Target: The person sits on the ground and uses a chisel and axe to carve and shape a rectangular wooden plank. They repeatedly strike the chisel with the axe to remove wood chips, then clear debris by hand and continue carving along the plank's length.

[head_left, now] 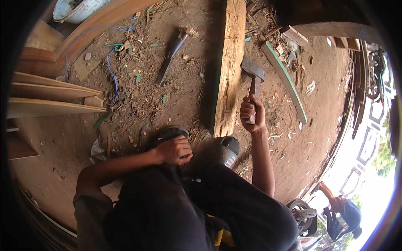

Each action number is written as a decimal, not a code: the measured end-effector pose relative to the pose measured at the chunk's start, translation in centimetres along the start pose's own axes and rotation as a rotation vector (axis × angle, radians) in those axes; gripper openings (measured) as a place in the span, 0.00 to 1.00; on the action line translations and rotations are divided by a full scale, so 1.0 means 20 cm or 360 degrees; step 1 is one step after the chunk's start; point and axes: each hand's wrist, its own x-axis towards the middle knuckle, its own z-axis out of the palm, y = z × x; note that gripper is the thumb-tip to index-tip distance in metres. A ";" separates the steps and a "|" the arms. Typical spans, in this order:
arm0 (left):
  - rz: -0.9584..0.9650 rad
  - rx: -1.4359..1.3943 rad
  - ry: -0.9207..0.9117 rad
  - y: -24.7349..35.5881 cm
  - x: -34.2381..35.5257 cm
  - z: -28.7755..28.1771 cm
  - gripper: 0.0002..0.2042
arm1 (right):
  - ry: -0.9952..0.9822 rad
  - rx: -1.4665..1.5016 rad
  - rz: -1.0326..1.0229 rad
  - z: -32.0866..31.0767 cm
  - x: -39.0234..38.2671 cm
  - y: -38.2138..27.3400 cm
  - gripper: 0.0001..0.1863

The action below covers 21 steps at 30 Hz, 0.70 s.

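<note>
In my right hand (254,113) is the wooden handle of a hand adze (253,69); the fingers wrap round it. Its dark metal head touches or nearly touches the right side of a long wooden beam (230,62), whose upper face is rough and hewn and whose left side looks green. My left hand (173,151) is closed, with the fingers curled and nothing seen in them; it rests by my left shoe (173,133). My right shoe (229,146) is at the beam's near end. Left of the beam, a chisel (171,60) with a frayed top lies on the dirt.
Wood chips and a blue string (111,71) litter the dirt floor. A green-edged wooden strip (284,79) lies right of the beam. Boards (54,94) and a pale basin (81,10) are at the left. Another person (345,215) is near a wheel (299,207) at lower right.
</note>
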 end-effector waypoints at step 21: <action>-0.0081 0.0017 -0.0099 0.02 0.04 -0.02 0.05 | -0.0786 -0.1218 -0.2653 1.05 -0.63 0.05 0.16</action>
